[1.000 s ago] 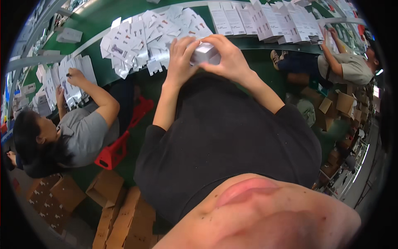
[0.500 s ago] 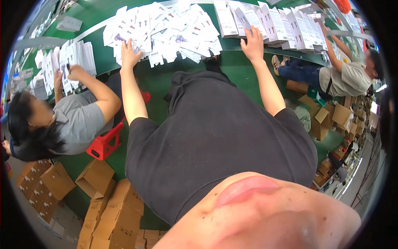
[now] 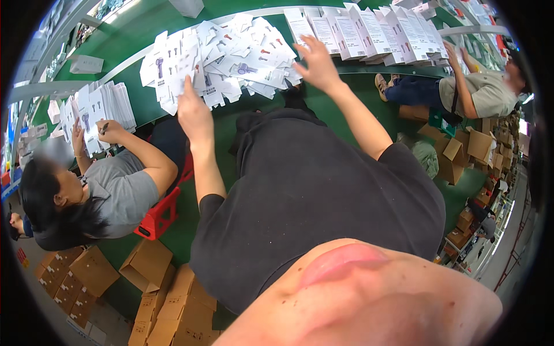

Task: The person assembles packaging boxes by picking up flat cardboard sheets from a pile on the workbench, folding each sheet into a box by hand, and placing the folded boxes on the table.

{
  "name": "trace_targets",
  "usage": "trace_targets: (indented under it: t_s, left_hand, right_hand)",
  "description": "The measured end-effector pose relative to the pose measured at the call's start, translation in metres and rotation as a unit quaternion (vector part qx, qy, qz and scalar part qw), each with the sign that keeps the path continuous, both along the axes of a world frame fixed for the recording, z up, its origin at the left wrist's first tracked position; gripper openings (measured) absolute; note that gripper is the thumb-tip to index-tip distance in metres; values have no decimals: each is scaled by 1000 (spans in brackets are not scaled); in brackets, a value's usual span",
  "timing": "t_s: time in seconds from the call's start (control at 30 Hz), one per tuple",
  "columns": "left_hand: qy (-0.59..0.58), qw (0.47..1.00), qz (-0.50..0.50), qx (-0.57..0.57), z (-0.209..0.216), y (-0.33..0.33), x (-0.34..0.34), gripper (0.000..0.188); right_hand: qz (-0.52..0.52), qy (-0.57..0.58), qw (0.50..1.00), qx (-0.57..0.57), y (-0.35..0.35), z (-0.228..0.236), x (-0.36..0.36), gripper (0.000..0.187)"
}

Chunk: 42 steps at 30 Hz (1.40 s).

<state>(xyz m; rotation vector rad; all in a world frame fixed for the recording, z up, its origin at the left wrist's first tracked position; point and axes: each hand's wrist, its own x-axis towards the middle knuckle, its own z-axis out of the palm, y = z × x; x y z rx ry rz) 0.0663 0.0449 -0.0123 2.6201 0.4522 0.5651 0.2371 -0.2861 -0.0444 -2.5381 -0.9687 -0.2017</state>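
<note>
A heap of flat white printed cartons (image 3: 254, 55) with small pictures of handheld devices lies on the table in front of me. My left hand (image 3: 195, 115) is at the heap's near left edge, its fingers drawn together on a flat carton (image 3: 167, 72); the thumb is hard to see. At the heap's right side, my right hand (image 3: 318, 64) is raised with its fingers spread, holding nothing. Just beyond it to the right, several folded white boxes (image 3: 375, 37) stand in a slanting row.
On the left, a seated co-worker (image 3: 115, 190) holds a dark pen-like item beside stacked white cartons (image 3: 115, 104). Another person (image 3: 485, 86) works at the far right. A red stool (image 3: 161, 213) and brown cardboard boxes (image 3: 147, 265) stand on the floor.
My right hand has moved left, from the row of boxes to the heap's right side. My left hand has drawn nearer and its spread fingers have come together on a carton.
</note>
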Motion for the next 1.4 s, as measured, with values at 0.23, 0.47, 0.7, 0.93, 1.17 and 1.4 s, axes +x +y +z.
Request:
trace_targets:
  t_s: [0.23,0.47,0.7,0.93,1.17,1.4]
  left_hand:
    - [-47,857,-164,-486,65,-76,-8,56]
    - [128,747,-210,-618,58,-56,17,65]
    - [65,861,-85,-498,54,-61,32,64]
    - [-177,698,-334,-608,59,-88,41,79]
    - [-286,512,-274,-762,71,-116,56,59]
    - [-198,723,-300,-590,67,-116,61,40]
  right_hand:
    - [151,-10,971,183,79,75,-36,141]
    - [203,-51,972,105,71,69,-52,121]
    - [169,199,944,201,59,62,-65,109]
    - [171,312,791,497,61,111,-69,89]
    - [63,240,892,379,62,148,-74,42]
    - [37,193,896,398,75,144,-84,34]
